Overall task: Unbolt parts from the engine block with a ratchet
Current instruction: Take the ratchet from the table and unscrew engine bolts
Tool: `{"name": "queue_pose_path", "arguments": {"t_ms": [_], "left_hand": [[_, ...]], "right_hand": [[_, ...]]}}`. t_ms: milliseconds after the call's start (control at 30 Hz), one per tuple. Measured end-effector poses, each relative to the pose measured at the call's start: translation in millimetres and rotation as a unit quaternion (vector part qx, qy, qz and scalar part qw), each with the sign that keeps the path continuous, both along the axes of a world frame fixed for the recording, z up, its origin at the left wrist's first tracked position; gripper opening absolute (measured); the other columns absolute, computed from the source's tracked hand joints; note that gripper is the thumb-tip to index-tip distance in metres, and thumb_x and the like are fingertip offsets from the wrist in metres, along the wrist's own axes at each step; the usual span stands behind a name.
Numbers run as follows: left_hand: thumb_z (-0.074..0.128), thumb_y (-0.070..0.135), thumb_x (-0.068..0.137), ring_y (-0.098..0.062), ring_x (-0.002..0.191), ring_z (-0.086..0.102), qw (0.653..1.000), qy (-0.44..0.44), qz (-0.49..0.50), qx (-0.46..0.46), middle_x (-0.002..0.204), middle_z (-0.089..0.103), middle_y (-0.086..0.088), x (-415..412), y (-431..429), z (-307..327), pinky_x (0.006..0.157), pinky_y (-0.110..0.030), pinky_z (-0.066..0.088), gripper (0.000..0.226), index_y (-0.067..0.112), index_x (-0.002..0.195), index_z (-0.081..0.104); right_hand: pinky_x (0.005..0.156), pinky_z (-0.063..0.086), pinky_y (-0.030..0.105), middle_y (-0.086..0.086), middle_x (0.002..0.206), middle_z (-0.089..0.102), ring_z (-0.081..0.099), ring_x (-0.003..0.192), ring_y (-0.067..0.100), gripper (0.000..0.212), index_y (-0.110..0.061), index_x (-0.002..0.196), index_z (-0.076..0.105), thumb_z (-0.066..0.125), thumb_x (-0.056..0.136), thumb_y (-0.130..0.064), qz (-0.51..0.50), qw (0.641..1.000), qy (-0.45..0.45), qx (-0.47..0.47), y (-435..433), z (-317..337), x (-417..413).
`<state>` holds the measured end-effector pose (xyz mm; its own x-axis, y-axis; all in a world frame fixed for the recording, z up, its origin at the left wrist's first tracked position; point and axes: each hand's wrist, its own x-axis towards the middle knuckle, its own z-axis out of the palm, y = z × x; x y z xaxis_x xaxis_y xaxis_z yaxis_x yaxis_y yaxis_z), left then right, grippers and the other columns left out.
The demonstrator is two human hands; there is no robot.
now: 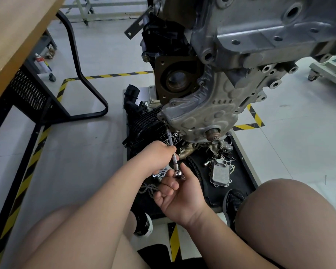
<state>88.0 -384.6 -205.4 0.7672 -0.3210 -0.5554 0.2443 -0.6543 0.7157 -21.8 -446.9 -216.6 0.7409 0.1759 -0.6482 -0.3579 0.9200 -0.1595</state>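
A person crouches on the workshop floor (85, 152) before an engine block (250, 45) that stands raised above a low parts tray (245, 159). The left hand (161, 152) has its grip closed round the knurled extension bar (170, 142), fingers curled about the middle of the shaft. The bar slopes up and away, and its far tip meets the lower left corner of the silver timing cover (198, 115); the bolt itself is too small to make out. At the bar's near end sits the ratchet (179, 174), whose head is pinched between thumb and forefinger of the right hand (180, 195), palm turned upward and the other fingers loosely curled. The ratchet's handle is hidden.

Just right of the tool, the crankshaft end (213, 134) juts from the cover. Under the engine, the tray holds a black ribbed intake manifold (144, 123), a finned oil cooler (220, 172), a length of chain (146, 188) and small loose metal parts.

A wood-topped bench (17, 35) fills the upper left, with a spray can (44, 63) on the floor beneath it. Yellow-and-black hazard tape (113, 75) marks the floor around the work area. Bare knees and a black shoe (144, 224) frame the foreground.
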Motion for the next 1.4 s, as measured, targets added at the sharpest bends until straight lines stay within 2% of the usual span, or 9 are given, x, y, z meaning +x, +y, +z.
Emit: {"name": "queue_pose_path", "arguments": {"t_ms": [233,500,667,800,867,1033,1100,1233,1400], "left_hand": [[0.051,0.039,0.094,-0.006,0.031,0.035,0.998,-0.058,-0.004,0.002,0.044,0.045,0.008,1,5,-4,0.036,-0.015,0.025,0.042,0.024,0.058,0.068],[0.055,0.039,0.093,-0.005,0.028,0.031,0.994,-0.102,-0.029,0.022,0.034,0.035,0.012,2,8,-4,0.034,-0.017,0.026,0.051,0.025,0.044,0.061],[0.053,0.040,0.094,-0.006,0.034,0.031,0.990,-0.117,-0.053,0.050,0.032,0.032,0.011,1,6,-3,0.046,-0.024,0.028,0.057,0.036,0.038,0.058],[0.051,0.042,0.094,-0.005,0.032,0.034,0.989,-0.122,-0.061,0.059,0.033,0.036,0.010,1,4,-3,0.041,-0.022,0.028,0.053,0.039,0.042,0.062],[0.052,0.043,0.094,-0.008,0.036,0.036,0.989,-0.124,-0.055,0.058,0.035,0.037,0.009,2,4,-5,0.044,-0.022,0.029,0.053,0.032,0.043,0.062],[0.053,0.041,0.094,-0.006,0.029,0.029,0.990,-0.122,-0.058,0.036,0.031,0.030,0.011,3,5,-6,0.034,-0.019,0.025,0.059,0.038,0.036,0.056],[0.053,0.041,0.094,-0.003,0.027,0.035,0.992,-0.112,-0.047,0.024,0.031,0.038,0.013,4,5,-6,0.032,-0.016,0.025,0.054,0.034,0.042,0.061],[0.050,0.041,0.095,-0.004,0.030,0.037,0.997,-0.072,-0.015,0.010,0.038,0.045,0.012,2,3,-6,0.033,-0.012,0.024,0.043,0.021,0.060,0.066],[0.047,0.040,0.096,-0.016,0.050,0.041,0.999,0.024,0.006,-0.031,0.077,0.057,-0.010,1,1,-3,0.036,-0.016,0.026,0.039,0.018,0.075,0.072]], "right_hand": [[0.050,0.038,0.024,-0.003,0.045,0.033,0.033,0.037,0.013,0.057,-0.016,0.059,0.058,0.042,0.095,-0.057,0.039,0.996,0.004,-0.077,1,0,0],[0.050,0.040,0.025,-0.001,0.051,0.040,0.038,0.041,0.014,0.047,-0.011,0.080,0.057,0.042,0.099,-0.052,0.063,0.968,-0.002,-0.243,4,-11,1],[0.046,0.045,0.024,-0.001,0.051,0.051,0.047,0.044,0.013,0.044,-0.006,0.081,0.061,0.047,0.099,-0.044,0.101,0.888,-0.007,-0.449,-1,-18,-2],[0.041,0.032,0.019,-0.009,0.040,0.043,0.038,0.037,0.006,0.051,-0.014,0.058,0.043,0.049,0.097,-0.047,0.139,0.749,-0.023,-0.648,-5,-23,-3],[0.043,0.032,0.021,-0.008,0.040,0.045,0.039,0.037,0.006,0.051,-0.014,0.058,0.044,0.049,0.097,-0.046,0.142,0.735,-0.031,-0.662,-6,-24,-3],[0.048,0.046,0.025,0.002,0.054,0.054,0.050,0.046,0.016,0.043,-0.005,0.090,0.060,0.046,0.100,-0.044,0.086,0.911,-0.004,-0.403,-2,-18,0],[0.050,0.045,0.025,0.002,0.052,0.047,0.044,0.044,0.016,0.046,-0.009,0.082,0.058,0.043,0.100,-0.048,0.058,0.961,0.005,-0.269,-1,-16,1],[0.055,0.042,0.028,0.000,0.047,0.035,0.038,0.041,0.017,0.057,-0.014,0.060,0.058,0.041,0.094,-0.057,0.041,0.995,0.007,-0.093,-1,-12,2],[0.056,0.047,0.027,-0.003,0.041,0.031,0.035,0.037,0.015,0.050,-0.016,0.054,0.055,0.048,0.080,-0.058,0.045,0.999,-0.017,-0.012,1,-9,0]]}}
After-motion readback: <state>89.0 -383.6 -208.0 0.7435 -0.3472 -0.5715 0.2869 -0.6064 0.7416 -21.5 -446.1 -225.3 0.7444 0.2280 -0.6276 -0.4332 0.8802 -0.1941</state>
